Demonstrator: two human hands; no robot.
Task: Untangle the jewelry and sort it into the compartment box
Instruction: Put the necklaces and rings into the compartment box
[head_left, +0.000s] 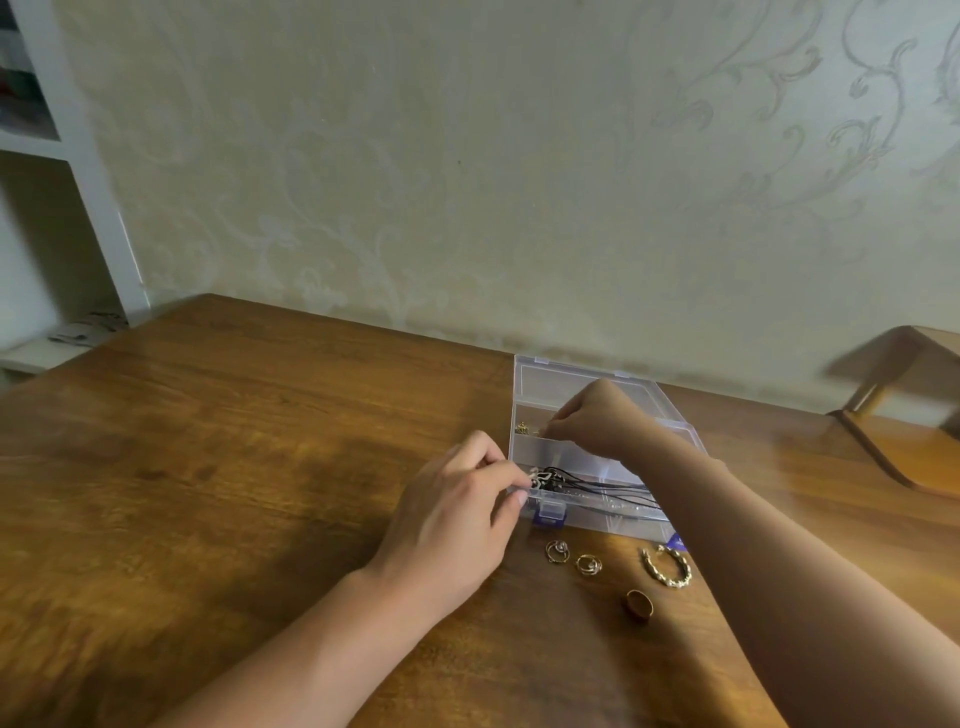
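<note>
My right hand (597, 421) reaches over the clear compartment box (592, 452) on the desk (260, 441), fingertips pinched on what looks like a small gold piece (525, 428) in the far compartment, though it's too tiny to be sure. My left hand (457, 514) curls at the box's near corner, pinching the silver pendant (540, 477) of the black cords (602, 486) in the front compartment. Two small rings (571, 557), a gold hoop (668, 567) and a wide band (639, 604) lie just before the box.

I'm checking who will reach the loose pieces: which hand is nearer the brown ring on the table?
Left. The left hand sits at the box's front corner, up-left of the brown ring; the right hand is farther back, over the box.
</note>
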